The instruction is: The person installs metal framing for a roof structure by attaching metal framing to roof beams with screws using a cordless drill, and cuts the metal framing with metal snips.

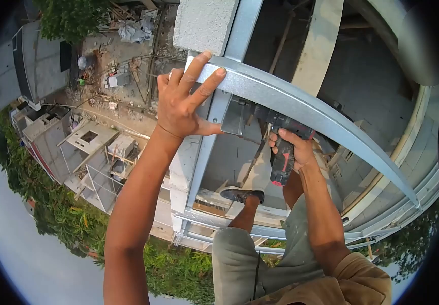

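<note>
A long silvery metal channel (300, 101) runs from the upper middle down to the right. Over its left end my left hand (185, 104) is spread, two fingers on top of the channel and the thumb stretched below, near a small metal bracket (233, 118). My right hand (295, 147) is wrapped round the grip of a black and red cordless drill (282, 160). The drill points left toward the bracket, under the channel; its tip is hidden. Another metal channel (210, 137) crosses beneath my left hand.
A pale concrete block wall (204, 25) stands beside the frame. My shoe (242, 194) rests on a support below, high above the ground. More metal rails (239, 229) run under my legs. Rubble (128, 76), unfinished structures and trees lie far below on the left.
</note>
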